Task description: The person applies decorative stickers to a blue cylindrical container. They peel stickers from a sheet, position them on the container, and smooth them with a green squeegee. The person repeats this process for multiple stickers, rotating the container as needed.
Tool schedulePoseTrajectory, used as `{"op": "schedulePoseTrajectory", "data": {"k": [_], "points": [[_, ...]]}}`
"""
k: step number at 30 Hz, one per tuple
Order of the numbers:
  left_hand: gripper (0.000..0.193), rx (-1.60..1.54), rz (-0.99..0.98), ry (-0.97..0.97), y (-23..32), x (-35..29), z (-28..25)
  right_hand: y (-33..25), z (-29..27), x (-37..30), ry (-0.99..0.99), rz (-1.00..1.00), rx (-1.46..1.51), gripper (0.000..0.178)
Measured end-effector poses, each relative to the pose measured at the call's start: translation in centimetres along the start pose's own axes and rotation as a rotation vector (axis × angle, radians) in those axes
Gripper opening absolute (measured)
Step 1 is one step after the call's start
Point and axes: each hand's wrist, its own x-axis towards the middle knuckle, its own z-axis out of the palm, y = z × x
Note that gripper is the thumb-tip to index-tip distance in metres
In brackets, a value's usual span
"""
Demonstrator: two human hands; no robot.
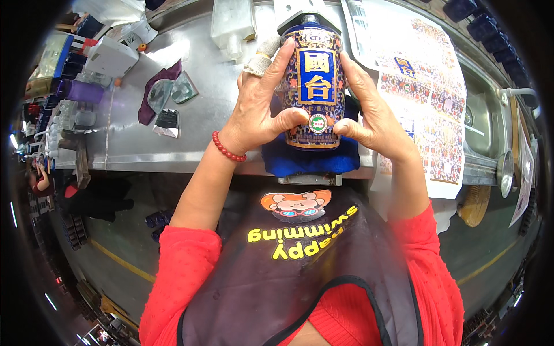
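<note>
A dark blue, ornately patterned bottle point(316, 118) lies on its back at the bench edge, its neck pointing away from me. Gold characters on a bright blue panel run down its front, above a small round green-and-white emblem. My left hand point(254, 109) grips its left side, thumb resting near the emblem; a pale wrap point(262, 56) covers one finger. From the right, my right hand point(378, 118) presses against the bottle, its thumb low on the front. Beneath the bottle is a blue cloth point(311, 164). My palms and some fingertips are hidden.
White sheets of printed decals point(444, 124) spread to the right, beside a metal sink point(482, 118). On the steel bench point(190, 130) at left lie a purple cloth point(146, 109) and grey scraper-like pieces point(160, 95). A clear container point(231, 23) stands at the back.
</note>
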Motion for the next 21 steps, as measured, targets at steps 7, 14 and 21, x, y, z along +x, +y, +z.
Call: {"op": "schedulePoseTrajectory", "data": {"k": [7, 14, 21], "points": [[0.104, 0.014, -0.058, -0.034, 0.0, -0.2, -0.4, 0.0, -0.1, 0.2, -0.012, 0.024, 0.06, 0.118], [0.108, 0.054, -0.165, -0.104, 0.3, -0.2, -0.9, 0.1, -0.2, 0.8, 0.062, -0.001, 0.044, 0.113], [0.11, 0.009, -0.19, -0.122, 0.0, -0.2, -0.8, 0.0, -0.3, 1.3, -0.002, 0.122, 0.139, 0.128]]}}
